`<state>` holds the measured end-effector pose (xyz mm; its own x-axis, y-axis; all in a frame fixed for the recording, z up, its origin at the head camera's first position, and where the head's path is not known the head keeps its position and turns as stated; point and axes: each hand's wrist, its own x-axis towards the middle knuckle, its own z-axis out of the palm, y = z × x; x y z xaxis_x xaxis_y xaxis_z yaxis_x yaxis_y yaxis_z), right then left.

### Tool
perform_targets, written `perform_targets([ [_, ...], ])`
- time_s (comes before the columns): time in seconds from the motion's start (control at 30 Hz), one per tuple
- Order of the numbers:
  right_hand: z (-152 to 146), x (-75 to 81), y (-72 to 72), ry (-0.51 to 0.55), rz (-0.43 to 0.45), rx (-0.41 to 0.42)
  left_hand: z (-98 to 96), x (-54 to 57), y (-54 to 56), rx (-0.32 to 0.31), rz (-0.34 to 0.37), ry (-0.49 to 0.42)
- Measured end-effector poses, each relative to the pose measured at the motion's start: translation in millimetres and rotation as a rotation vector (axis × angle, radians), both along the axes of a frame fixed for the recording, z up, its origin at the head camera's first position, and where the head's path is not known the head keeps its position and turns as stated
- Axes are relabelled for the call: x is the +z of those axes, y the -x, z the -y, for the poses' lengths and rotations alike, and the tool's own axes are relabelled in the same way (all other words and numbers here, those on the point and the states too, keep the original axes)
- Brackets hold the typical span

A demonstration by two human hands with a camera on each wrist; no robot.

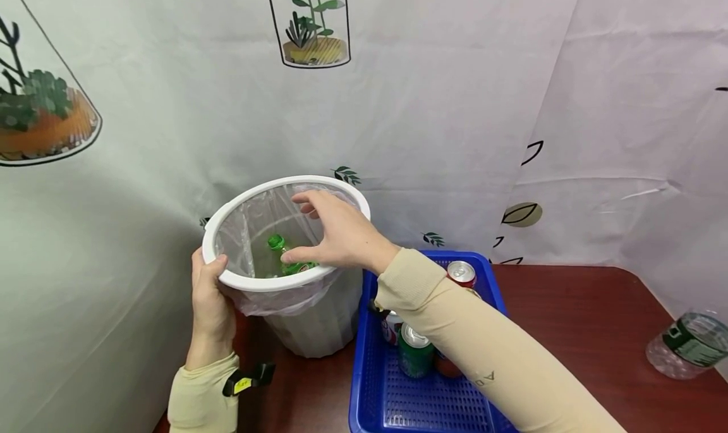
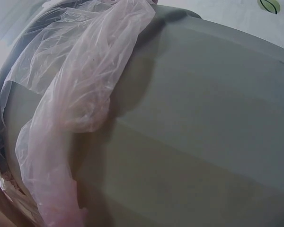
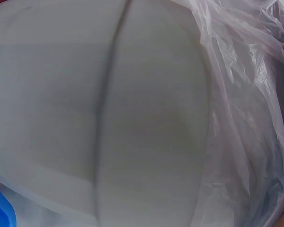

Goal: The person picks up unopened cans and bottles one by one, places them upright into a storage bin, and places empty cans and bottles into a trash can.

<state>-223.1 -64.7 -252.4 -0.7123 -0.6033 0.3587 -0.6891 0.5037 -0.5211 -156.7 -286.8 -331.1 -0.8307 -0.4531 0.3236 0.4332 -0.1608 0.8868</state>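
Note:
My left hand (image 1: 212,303) grips the side of a white trash bin (image 1: 315,325), thumb at its rim and fingers along the outside. A clear plastic liner (image 1: 267,303) folds over the bin's rim and hangs down outside, filling part of both wrist views. Over the bin's mouth, my right hand (image 1: 344,234) is spread, thumb and fingers apart, with nothing between them. Below it, inside the bin, lies a green plastic bottle (image 1: 277,242), partly hidden by the thumb and the near rim.
Right of the bin, a blue plastic basket (image 1: 370,395) holds several soda cans, including a green can (image 1: 415,357) and a red can (image 1: 462,273); my right forearm crosses above it. A clear bottle (image 1: 685,347) stands at the table's right. A printed curtain (image 1: 443,136) hangs behind.

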Motion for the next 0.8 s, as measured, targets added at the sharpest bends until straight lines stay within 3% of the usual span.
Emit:
perform_targets([
  [0.3, -17, -3.1, 3.4, 0.14, -0.078, 0.084, 1.2, -0.6, 2.6, 0.011, -0.004, 0.007],
  [0.57, -47, -10.3, -0.7, 0.167, -0.113, 0.018, 2.5, -1.2, 3.0, 0.019, -0.007, -0.015],
  [0.8, -92, -22.5, -9.3, 0.199, -0.187, -0.014, 0.0, -1.4, 1.9, 0.016, -0.008, 0.001],
])
